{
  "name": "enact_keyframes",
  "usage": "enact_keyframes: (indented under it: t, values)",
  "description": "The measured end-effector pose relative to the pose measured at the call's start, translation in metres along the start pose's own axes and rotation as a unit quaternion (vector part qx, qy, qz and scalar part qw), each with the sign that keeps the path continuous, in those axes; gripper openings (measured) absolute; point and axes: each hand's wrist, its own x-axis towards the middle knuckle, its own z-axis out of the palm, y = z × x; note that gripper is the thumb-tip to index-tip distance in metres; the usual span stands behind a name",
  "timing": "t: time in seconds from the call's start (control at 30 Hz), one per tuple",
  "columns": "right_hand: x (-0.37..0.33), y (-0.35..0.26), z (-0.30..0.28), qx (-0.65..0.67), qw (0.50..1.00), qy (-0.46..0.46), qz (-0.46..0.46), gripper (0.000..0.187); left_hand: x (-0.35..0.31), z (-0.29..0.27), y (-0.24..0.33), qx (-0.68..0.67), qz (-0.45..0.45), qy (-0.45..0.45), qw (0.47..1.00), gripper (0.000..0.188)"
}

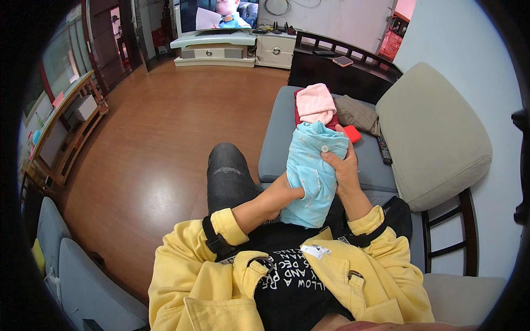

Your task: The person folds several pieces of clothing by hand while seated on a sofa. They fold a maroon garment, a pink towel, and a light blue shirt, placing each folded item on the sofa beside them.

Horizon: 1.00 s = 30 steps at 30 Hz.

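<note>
A light blue garment [312, 171] with a small pattern and a white button is bundled up in front of me, above my lap. My left hand [282, 194] grips its lower left side, with the thumb on top and the other fingers hidden beneath. On the right edge, my right hand [343, 165] holds it with the thumb near the button. Just beyond lies a folded pink cloth [316, 103] on top of a dark red one [298, 117]. A brown-grey folded cloth [356, 115] and a bright red object [352, 133] lie beside them.
The cloths lie on a grey sofa seat [276, 138]. A black remote control [383, 150] sits by the backrest cushion [436, 132]. On the dark wooden armrest rests a phone [343, 61]. Wooden floor [149, 138] stretches left toward a television [219, 14] on a white cabinet.
</note>
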Motion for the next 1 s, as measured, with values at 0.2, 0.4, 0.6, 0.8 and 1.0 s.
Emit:
enact_keyframes:
  t: [0.2,0.4,0.6,0.8,1.0]
  values:
    - [0.000,-0.012,-0.004,-0.063,0.998,-0.012,-0.016,0.080,-0.003,-0.004,0.008,-0.144,-0.059,0.001,0.988,0.064]
    - [-0.005,-0.014,0.002,-0.106,0.992,-0.043,-0.055,0.080,0.000,0.005,0.004,-0.091,-0.012,0.006,0.996,0.065]
    - [-0.001,-0.003,-0.001,0.043,0.997,-0.018,0.066,0.066,-0.002,0.000,0.001,-0.093,-0.041,-0.001,0.995,0.062]
    - [0.000,0.007,-0.010,0.138,0.975,-0.049,0.164,0.060,-0.004,0.001,0.005,-0.123,-0.015,0.059,0.990,0.052]
    - [-0.027,0.012,-0.004,0.021,0.963,-0.167,0.209,0.074,0.001,-0.004,0.008,-0.170,0.121,0.149,0.966,0.044]
